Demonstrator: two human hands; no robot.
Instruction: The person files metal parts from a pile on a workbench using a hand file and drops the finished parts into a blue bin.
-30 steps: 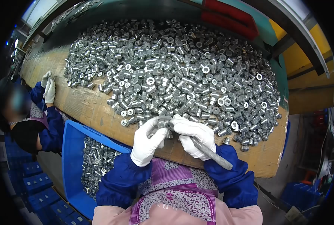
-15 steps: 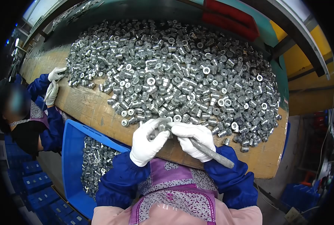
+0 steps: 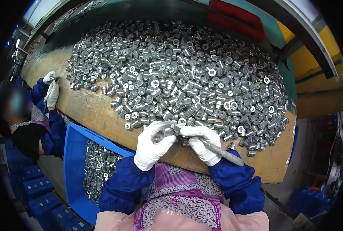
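I have both gloved hands in front of me at the near edge of the worktable (image 3: 87, 103), close together before the broad heap of metal fittings (image 3: 171, 77). The left hand (image 3: 149, 151) pinches one cylindrical metal fitting (image 3: 168, 132) between thumb and curled forefinger, on the side facing the right hand (image 3: 207, 135). A second fitting (image 3: 156, 141) shows in the hollow of the left hand; I cannot tell whether it is gripped or lies behind. The right fingers are closed around a grey rod-shaped tool (image 3: 228, 155), much as one holds a pen. The relation I mind most is the line between the two: the rod's long axis slants from the right forearm up and leftward, so its front end points at the pinched fitting, which sits just left of the right fingertips. Whether the two touch I cannot make out at this scale. I read the fitting's own axis as steeply set, though the glove hides part of it. The left hand is clearly the nearer, being already on it.
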